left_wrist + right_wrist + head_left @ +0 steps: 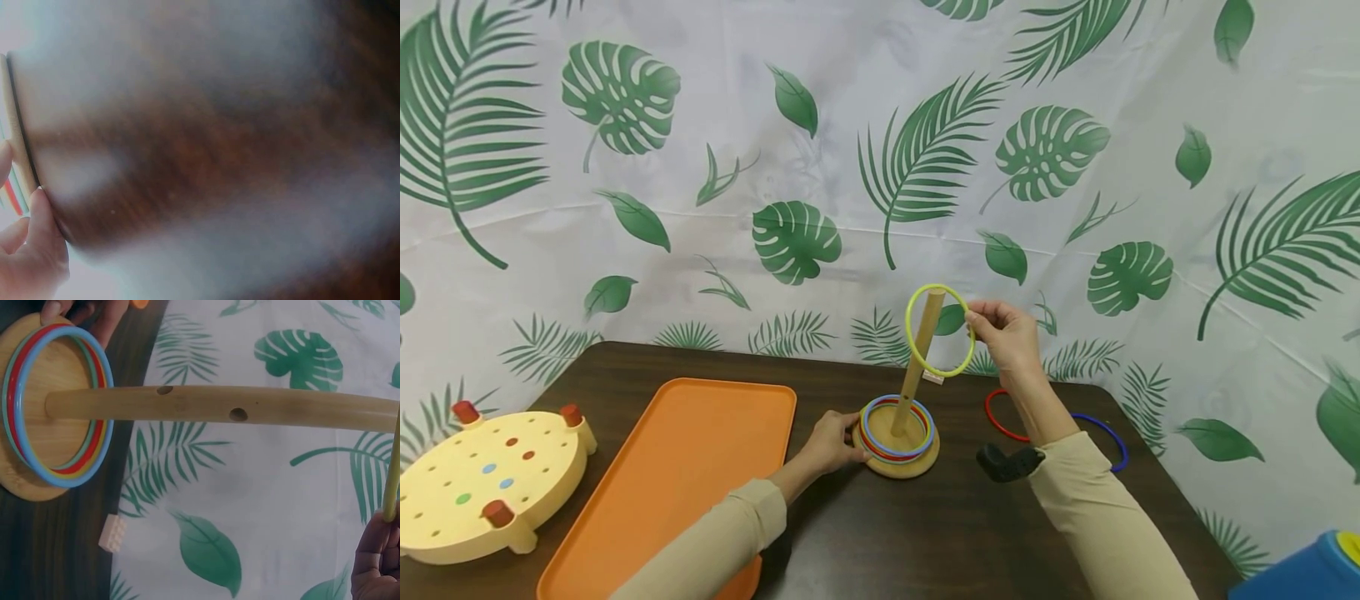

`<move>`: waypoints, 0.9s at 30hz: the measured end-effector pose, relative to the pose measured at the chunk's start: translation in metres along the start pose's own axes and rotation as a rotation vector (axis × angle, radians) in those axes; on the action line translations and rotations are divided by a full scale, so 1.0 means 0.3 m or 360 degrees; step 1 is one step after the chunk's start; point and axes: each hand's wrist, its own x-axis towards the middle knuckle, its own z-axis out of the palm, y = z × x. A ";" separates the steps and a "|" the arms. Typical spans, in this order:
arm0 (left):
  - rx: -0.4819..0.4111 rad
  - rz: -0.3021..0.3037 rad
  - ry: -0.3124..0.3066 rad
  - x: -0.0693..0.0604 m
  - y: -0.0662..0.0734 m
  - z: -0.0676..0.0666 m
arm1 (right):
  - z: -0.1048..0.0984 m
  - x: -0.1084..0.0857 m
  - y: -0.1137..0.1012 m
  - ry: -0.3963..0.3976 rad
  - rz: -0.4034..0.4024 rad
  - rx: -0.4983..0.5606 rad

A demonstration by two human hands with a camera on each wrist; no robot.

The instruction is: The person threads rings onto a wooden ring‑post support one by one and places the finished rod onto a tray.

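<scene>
My right hand point(1006, 340) pinches a yellow ring point(942, 372) by its right side. The ring stands nearly upright near the top of a wooden post point(919, 354); whether it is around the post or in front of it, I cannot tell. The post rises from a round wooden base point(901, 469), leaning to the right in the head view. Several rings lie stacked around its foot, a light blue ring point(932, 433) topmost. My left hand point(829, 443) grips the base's left rim; in the left wrist view its fingers point(42, 215) hold the edge.
A red ring point(1000, 423) and a dark blue ring point(1116, 442) lie right of the base, partly behind my right arm. An orange tray point(700, 450) and a yellow pegboard point(482, 479) are at left. Behind the post sits a pale toy brick point(112, 533). A blue container point(1303, 571) is at lower right.
</scene>
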 end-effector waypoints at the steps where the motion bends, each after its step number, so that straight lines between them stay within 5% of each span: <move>1: 0.0002 0.0002 0.0002 0.001 -0.001 0.000 | 0.000 0.001 0.002 0.0001 0.0004 -0.0003; 27: -0.0007 -0.0016 0.0001 0.002 -0.002 0.002 | 0.030 -0.033 0.189 -0.0063 0.0155 -0.0284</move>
